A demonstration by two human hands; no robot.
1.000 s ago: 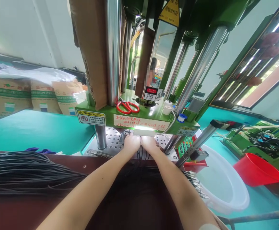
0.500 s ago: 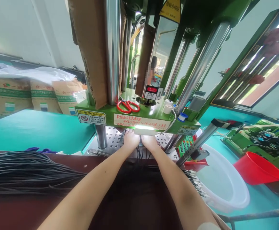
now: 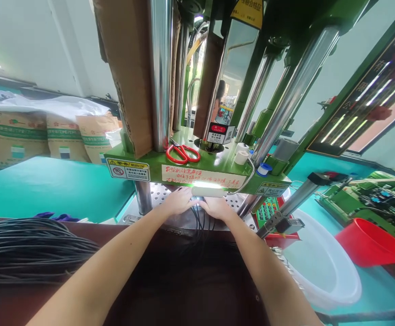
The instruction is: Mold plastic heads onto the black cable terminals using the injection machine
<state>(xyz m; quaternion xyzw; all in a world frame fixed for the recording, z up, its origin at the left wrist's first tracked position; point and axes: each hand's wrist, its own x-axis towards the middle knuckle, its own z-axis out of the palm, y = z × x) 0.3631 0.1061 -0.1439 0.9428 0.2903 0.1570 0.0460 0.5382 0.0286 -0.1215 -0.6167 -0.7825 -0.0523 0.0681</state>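
Both my hands reach in under the green press plate (image 3: 150, 156), above a perforated metal bed (image 3: 158, 192). My left hand (image 3: 180, 201) is bent inward, its thumb pointing at the middle. Opposite it, my right hand (image 3: 216, 207) mirrors this, the thumb tips nearly meeting. Both look closed at the work spot, but a white lamp (image 3: 209, 192) partly hides the fingers and what they hold. Several thin black cables (image 3: 200, 221) run down toward me from between the hands.
Red-handled scissors (image 3: 183, 154) lie on the green plate. A bundle of black cables (image 3: 31, 251) rests at left. At right are a control panel (image 3: 267, 213), a white tub (image 3: 349, 290) and a red bucket (image 3: 370, 242). Paper sacks (image 3: 22, 136) stand behind.
My hands have drawn slightly toward me, and the thumbs now come together over the cables. More of the cables shows below them. The view has shifted a little.
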